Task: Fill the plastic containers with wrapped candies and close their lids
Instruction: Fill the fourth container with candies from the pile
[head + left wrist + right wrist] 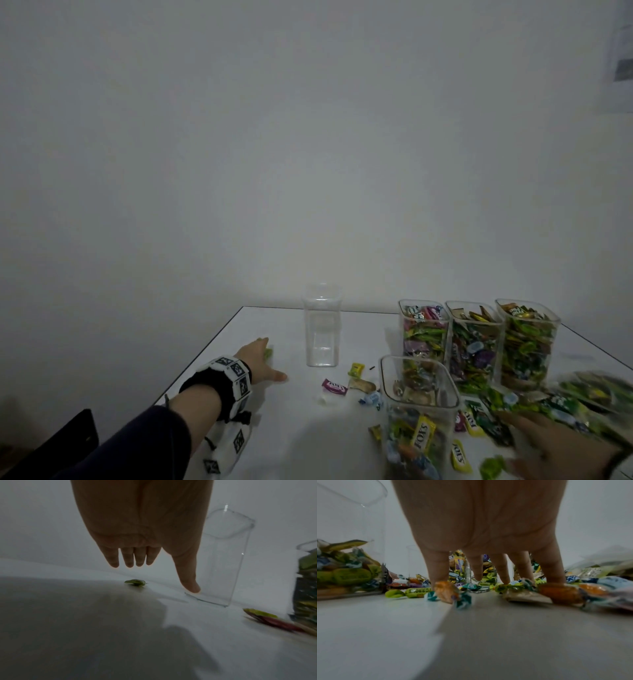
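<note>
Reaching left hand (144,524) toward lone green candy (135,582), which lies just beyond the fingertips (128,563), flat on the table (85,628), long axis crosswise to the fingers. Fingers straight, close together, thumb splayed toward empty container (226,555) on the thumb side; nothing held. Right hand (481,527) fingers spread, tips down among the loose candy pile (518,588), part-filled container (351,563) off its thumb side. Left hand nearer the stray.

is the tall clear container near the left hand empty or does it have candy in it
Empty. The tall container stands upright with no lid, and both the head and left wrist views show the table straight through its clear walls, no wrappers inside.
</note>
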Motion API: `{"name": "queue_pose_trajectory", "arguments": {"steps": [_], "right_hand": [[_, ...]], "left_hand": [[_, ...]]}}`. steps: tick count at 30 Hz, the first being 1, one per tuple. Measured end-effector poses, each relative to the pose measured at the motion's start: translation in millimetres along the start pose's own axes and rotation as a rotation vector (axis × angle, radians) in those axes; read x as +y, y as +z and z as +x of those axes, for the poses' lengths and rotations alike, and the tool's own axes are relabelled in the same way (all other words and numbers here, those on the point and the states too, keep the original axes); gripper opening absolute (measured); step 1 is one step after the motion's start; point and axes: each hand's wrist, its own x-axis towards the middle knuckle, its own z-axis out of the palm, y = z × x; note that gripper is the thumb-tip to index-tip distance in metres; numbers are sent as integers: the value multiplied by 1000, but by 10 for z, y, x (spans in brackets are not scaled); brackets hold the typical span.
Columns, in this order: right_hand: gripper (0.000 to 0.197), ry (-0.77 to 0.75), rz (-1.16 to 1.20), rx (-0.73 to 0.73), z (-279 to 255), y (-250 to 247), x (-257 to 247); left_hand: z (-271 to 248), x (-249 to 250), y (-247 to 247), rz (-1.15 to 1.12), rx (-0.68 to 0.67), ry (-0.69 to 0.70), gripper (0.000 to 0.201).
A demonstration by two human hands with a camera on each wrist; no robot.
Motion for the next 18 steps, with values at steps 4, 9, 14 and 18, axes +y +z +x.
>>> {"name": "queue_pose_trajectory", "arguments": {"steps": [4,9,14,18], "right_hand": [[53,-175,72,38,92,80,-17],[84,-230,-15,138,89,306,-7],[73,-54,-17,-71,129,252,70],[75,-39,24,-213,123,262,83]], "left_hand": [[135,-37,11,-4,-55,-48,103],[203,-104,65,-52,-133,-24,91],[146,10,182,-41,-171,56,89],[47,264,284,28,-236,117,88]]}}
